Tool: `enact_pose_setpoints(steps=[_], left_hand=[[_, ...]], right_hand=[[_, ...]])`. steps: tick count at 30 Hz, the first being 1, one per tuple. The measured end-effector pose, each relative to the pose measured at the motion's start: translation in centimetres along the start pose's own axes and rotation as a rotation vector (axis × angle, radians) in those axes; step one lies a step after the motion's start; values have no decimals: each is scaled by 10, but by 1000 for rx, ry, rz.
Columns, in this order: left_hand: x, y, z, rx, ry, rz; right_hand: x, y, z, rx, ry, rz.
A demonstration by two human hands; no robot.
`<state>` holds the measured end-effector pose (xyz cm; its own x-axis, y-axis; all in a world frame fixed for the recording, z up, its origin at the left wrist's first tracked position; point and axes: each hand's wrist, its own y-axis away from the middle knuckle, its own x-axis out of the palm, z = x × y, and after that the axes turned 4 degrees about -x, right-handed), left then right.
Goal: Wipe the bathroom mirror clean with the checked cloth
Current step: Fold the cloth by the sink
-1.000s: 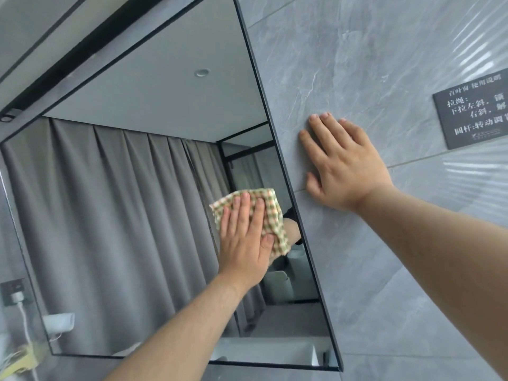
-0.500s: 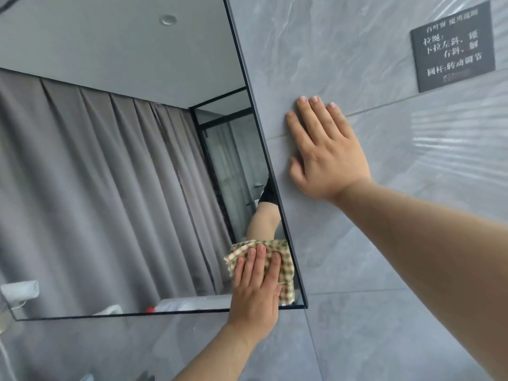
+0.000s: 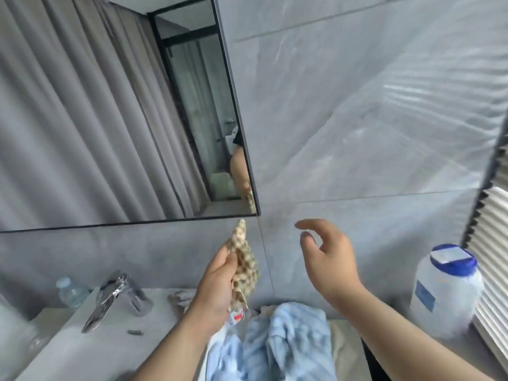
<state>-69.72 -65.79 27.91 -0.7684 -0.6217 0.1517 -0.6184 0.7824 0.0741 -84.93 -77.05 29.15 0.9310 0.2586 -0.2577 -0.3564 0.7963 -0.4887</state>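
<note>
The black-framed mirror [image 3: 115, 111] fills the upper left and reflects grey curtains. Below its bottom right corner my left hand [image 3: 217, 287] grips the bunched checked cloth [image 3: 243, 259], which stands clear of the glass. My right hand [image 3: 327, 257] hangs in the air to the right, off the tiled wall, with its fingers loosely curved and nothing in it.
A chrome tap [image 3: 115, 298] and a small clear bottle [image 3: 72, 291] stand on the grey counter [image 3: 68, 345] at lower left. A blue striped towel [image 3: 275, 342] lies bottom centre. A white jar with a blue lid [image 3: 446, 290] stands right, beside white blinds [image 3: 492, 259].
My left hand came off the mirror's lower right corner and dropped below it, bunching the cloth. My right hand left the wall and lowered. The view tilted down to the counter.
</note>
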Motion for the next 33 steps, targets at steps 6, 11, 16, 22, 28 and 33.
enact_pose_setpoints(steps=[6, 11, 16, 22, 28, 33], left_hand=[[5, 110, 37, -633, 666, 132], [3, 174, 79, -841, 654, 131], [1, 207, 91, -828, 750, 284], [7, 237, 94, -707, 552, 216], [13, 256, 91, -610, 315, 188], [15, 273, 88, -547, 350, 211]], right_hand=[[-40, 123, -30, 355, -74, 20], [-60, 193, 0, 539, -149, 151], [-78, 236, 16, 707, -235, 470], [-96, 273, 15, 841, -303, 172], [-111, 289, 21, 737, -216, 23], [-117, 304, 23, 852, -479, 222]])
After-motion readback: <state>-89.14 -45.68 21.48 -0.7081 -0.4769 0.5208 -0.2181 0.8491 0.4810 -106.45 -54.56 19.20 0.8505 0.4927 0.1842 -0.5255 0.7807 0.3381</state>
